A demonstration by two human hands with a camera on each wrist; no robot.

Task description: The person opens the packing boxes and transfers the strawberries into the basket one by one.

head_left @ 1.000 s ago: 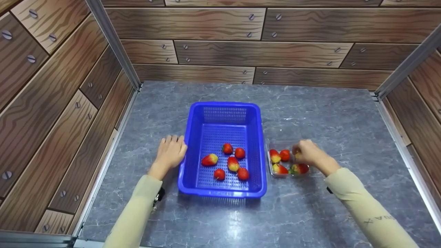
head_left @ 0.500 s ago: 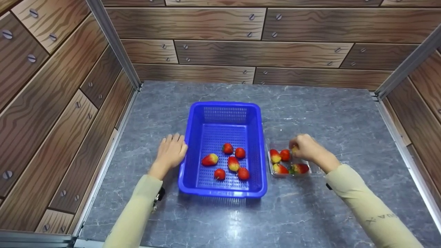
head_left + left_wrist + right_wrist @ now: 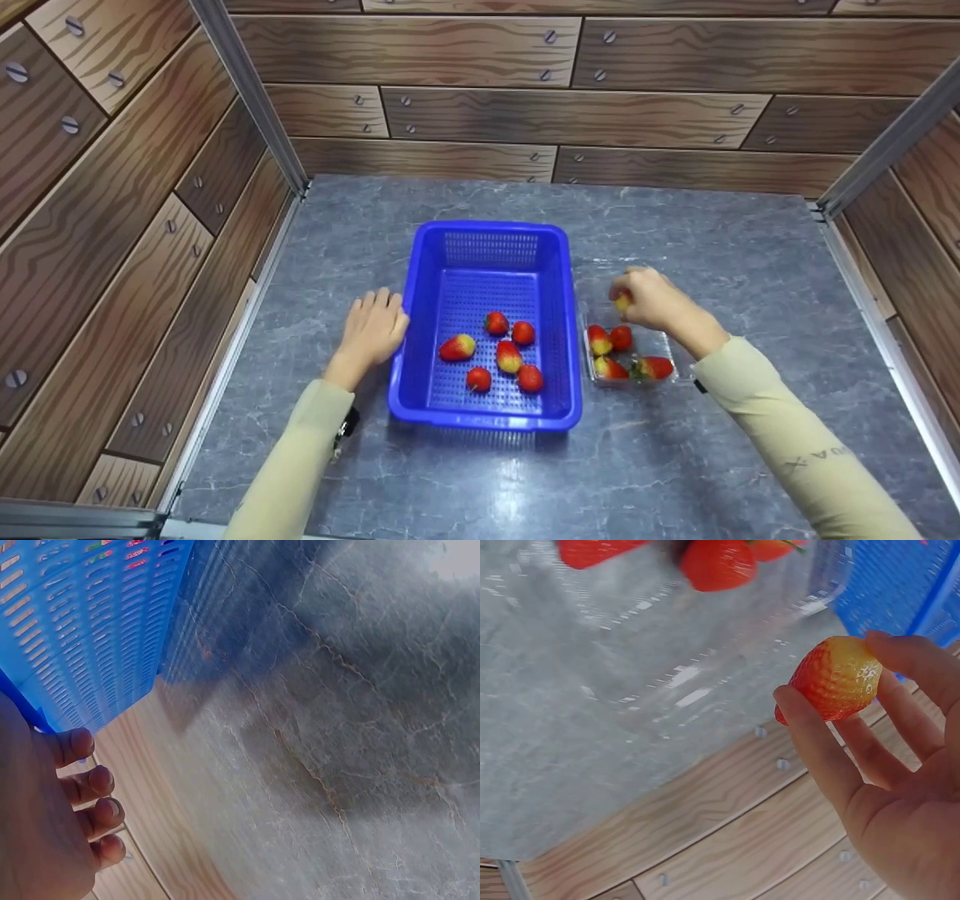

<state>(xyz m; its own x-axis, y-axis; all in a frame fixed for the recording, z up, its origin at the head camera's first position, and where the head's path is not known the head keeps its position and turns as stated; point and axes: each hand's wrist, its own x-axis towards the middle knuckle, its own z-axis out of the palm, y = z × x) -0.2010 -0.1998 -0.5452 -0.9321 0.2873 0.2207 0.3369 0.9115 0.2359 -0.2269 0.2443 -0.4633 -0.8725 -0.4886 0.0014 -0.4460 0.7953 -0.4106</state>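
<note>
My right hand (image 3: pixel 654 298) pinched a red-yellow strawberry (image 3: pixel 841 679) near the clear tray's (image 3: pixel 648 346) twelve o'clock side; fingertip-only contact on glossy skin could've let it slip. My left hand (image 3: pixel 372 328), loose-fingered, touched the blue basket (image 3: pixel 484 422) at nine o'clock; a bump could've shifted it.

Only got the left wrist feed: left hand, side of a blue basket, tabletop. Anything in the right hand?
Observer: Yes, the right hand has a red-and-yellow strawberry pinched between thumb and fingers.
Operator: I get bits of red through the basket. What's in there?
Observer: The head view shows six strawberries, spread over the near half of its floor.
Operator: Anything on the basket's right?
Observer: A clear box, with four strawberries visible in it.
</note>
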